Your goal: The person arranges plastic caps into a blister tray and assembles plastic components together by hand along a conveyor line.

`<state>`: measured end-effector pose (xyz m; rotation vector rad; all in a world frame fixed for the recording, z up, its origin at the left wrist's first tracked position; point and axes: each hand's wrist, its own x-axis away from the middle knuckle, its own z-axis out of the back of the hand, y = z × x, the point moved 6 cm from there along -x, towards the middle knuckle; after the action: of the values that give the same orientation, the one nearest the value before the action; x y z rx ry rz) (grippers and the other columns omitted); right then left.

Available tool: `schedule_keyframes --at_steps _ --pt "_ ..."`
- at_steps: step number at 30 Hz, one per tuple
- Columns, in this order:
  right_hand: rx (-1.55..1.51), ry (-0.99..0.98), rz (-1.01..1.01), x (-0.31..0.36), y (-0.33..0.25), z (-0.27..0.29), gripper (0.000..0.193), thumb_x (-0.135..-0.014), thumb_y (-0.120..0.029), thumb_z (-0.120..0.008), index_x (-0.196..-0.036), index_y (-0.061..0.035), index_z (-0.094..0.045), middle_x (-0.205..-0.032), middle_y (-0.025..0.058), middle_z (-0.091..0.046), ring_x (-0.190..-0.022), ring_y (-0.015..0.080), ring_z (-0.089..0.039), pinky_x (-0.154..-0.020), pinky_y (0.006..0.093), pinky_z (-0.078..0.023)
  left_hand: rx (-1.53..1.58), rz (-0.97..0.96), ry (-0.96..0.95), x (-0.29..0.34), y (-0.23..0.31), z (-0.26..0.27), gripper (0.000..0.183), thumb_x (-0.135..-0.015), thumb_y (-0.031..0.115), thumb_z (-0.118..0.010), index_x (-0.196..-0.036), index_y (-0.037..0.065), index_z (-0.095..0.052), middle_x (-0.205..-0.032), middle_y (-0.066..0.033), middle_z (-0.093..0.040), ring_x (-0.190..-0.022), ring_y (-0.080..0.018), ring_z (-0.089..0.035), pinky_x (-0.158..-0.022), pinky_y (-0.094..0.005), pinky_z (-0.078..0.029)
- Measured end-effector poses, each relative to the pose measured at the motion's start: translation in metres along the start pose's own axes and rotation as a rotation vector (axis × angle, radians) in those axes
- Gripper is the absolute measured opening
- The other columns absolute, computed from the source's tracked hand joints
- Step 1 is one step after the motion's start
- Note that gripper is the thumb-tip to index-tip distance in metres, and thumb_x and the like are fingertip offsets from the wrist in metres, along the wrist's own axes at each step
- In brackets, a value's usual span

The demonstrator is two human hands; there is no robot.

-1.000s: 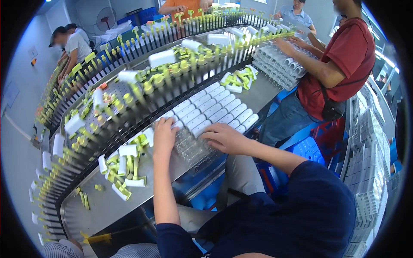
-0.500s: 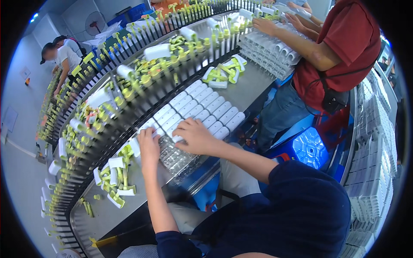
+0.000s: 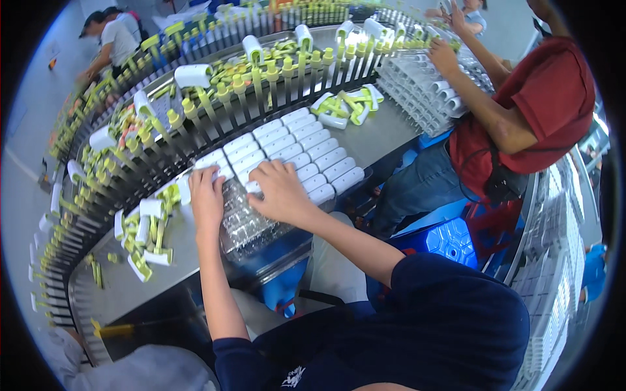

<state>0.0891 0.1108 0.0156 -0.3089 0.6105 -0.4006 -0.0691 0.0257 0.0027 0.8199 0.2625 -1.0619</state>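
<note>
Rows of white, rounded plastic covers fill most of a clear plastic tray. The tray's near-left pockets show bare and glossy. At the left end of the rows, my left hand has its fingers drawn together, thumb and fingertips against a white cover. My right hand bends over the lower edge of the rows, with a white cover showing between thumb and fingers. Left of my left hand lies a loose heap of white covers with yellow-green stems, a few of them beside my wrist.
A curved conveyor with upright dark pegs and yellow-green pieces runs behind the tray. Another heap of green and white parts lies beyond. A co-worker in a red shirt handles stacked clear trays. A blue stool stands at right.
My view has shifted slightly, so the tray and both hands appear further left. My hands keep nearly the same places on the rows. The co-worker's near hand has lifted from the tray stack.
</note>
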Motion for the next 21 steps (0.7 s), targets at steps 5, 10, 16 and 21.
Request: schedule_keyframes --at_steps 5,10,16,21 --pt "-0.057 0.052 0.041 -0.004 -0.002 0.000 0.030 -0.081 -0.028 -0.070 -0.103 -0.0081 -0.064 -0.105 0.0104 -0.060 -0.104 0.0323 -0.054 -0.090 0.0457 -0.039 0.065 0.014 0.082 0.001 -0.008 0.005 0.022 -0.086 0.009 -0.066 -0.107 0.003 -0.065 -0.108 -0.0165 -0.060 -0.107 -0.0372 -0.053 -0.093 -0.0433 -0.044" --pt "-0.001 0.029 0.043 -0.004 -0.002 0.002 0.026 -0.083 -0.027 -0.070 -0.103 -0.0099 -0.066 -0.107 0.0093 -0.061 -0.108 0.0299 -0.055 -0.091 0.0452 -0.039 0.011 -0.051 0.099 -0.001 -0.002 0.003 0.023 -0.084 0.014 -0.068 -0.105 0.004 -0.065 -0.106 -0.0138 -0.061 -0.106 -0.0347 -0.054 -0.092 -0.0428 -0.046" --pt "-0.002 0.068 0.051 0.002 -0.009 -0.004 0.029 -0.086 -0.030 -0.071 -0.107 -0.0111 -0.067 -0.107 0.0087 -0.061 -0.106 0.0282 -0.056 -0.092 0.0415 -0.039 0.021 -0.044 0.105 0.009 -0.004 0.010 0.022 -0.089 0.014 -0.066 -0.108 0.005 -0.063 -0.105 -0.0128 -0.061 -0.105 -0.0334 -0.054 -0.090 -0.0412 -0.046" --pt "-0.019 0.067 0.042 -0.005 -0.010 0.002 0.029 -0.086 -0.029 -0.071 -0.108 -0.0106 -0.067 -0.106 0.0096 -0.062 -0.105 0.0292 -0.057 -0.091 0.0414 -0.040 -0.001 -0.111 0.117 0.003 0.003 0.014 0.024 -0.087 0.014 -0.067 -0.109 0.006 -0.062 -0.104 -0.0122 -0.064 -0.104 -0.0340 -0.056 -0.090 -0.0433 -0.045"
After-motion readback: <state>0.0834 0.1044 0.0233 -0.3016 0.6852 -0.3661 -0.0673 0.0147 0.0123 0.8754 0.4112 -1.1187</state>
